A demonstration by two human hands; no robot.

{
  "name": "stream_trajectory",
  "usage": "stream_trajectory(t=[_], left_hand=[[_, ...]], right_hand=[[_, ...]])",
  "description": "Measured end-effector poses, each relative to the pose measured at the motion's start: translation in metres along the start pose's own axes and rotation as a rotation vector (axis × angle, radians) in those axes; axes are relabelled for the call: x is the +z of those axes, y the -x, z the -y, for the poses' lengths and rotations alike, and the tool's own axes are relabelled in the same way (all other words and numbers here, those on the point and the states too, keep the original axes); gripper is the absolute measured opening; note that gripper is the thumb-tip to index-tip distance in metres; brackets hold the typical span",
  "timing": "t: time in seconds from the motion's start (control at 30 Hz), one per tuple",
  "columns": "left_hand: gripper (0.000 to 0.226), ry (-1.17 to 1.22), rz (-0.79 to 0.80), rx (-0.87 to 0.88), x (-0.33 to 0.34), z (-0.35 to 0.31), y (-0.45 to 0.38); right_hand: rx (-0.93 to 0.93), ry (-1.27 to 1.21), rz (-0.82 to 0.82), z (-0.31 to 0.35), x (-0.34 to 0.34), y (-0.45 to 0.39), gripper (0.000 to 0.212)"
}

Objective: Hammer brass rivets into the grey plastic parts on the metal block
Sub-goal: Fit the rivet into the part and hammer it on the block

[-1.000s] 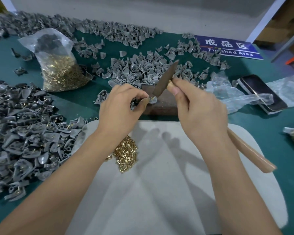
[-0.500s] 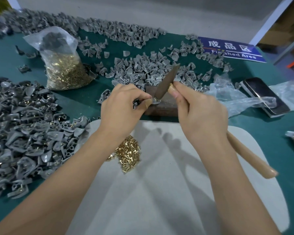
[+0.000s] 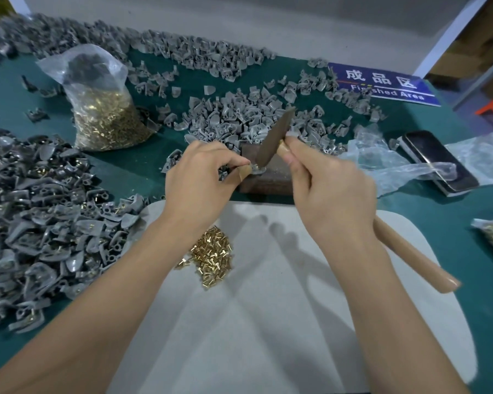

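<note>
left hand (image 3: 202, 177) pinches a grey part (image 3: 255, 168) steady on the metal block (image 3: 271, 174); right hand (image 3: 333, 189) grips the hammer (image 3: 273, 137) short for control.

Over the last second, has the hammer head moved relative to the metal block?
No real shift. The hammer head rests at the same spot on the metal block, right hand gripping the handle, left hand pinching the grey part.

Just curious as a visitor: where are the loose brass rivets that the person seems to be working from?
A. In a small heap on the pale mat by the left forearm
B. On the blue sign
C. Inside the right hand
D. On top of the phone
A: the loose brass rivets lie in a small heap on the pale mat, right beside the left forearm.
</note>
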State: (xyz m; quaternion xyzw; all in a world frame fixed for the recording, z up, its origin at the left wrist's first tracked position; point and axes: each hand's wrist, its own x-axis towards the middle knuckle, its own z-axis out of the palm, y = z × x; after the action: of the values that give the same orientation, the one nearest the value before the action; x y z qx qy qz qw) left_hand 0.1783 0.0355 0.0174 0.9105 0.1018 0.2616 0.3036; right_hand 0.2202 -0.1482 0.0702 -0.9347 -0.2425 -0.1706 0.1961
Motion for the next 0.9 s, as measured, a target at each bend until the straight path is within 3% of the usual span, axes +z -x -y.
stream_trajectory(t=[0.13, 0.27, 0.4, 0.5, 0.63, 0.8, 0.9], left_hand=[[0.009, -0.004, 0.008, 0.019, -0.0004, 0.0007, -0.0001], [0.009, 0.002, 0.003, 0.002, -0.0004, 0.0002, 0.0001], [0.011, 0.006, 0.004, 0.012, -0.0009, 0.0007, -0.0005], [0.008, -0.001, -0.004, 0.007, -0.0005, -0.0001, -0.0003], [0.01, 0.0, -0.005, 0.018, -0.001, 0.0011, -0.0003], [0.01, -0.006, -0.012, 0.012, -0.001, 0.0003, -0.001], [0.011, -0.007, 0.0, 0.018, -0.0005, 0.0009, -0.0003]], right_hand=[[0.01, -0.041, -0.196, 0.0012, -0.0028, 0.0018, 0.038], [0.001, 0.044, 0.002, -0.0003, -0.0005, 0.0005, 0.035], [0.052, -0.018, -0.145, -0.0036, -0.0011, 0.0005, 0.039], [-0.008, 0.003, -0.056, -0.0022, 0.0039, 0.0004, 0.032], [0.031, -0.043, -0.171, -0.0044, 0.0024, 0.0008, 0.035], [-0.004, -0.007, -0.105, -0.0036, 0.0036, 0.0011, 0.032], [0.016, -0.083, -0.216, -0.0024, 0.003, 0.0007, 0.034]])
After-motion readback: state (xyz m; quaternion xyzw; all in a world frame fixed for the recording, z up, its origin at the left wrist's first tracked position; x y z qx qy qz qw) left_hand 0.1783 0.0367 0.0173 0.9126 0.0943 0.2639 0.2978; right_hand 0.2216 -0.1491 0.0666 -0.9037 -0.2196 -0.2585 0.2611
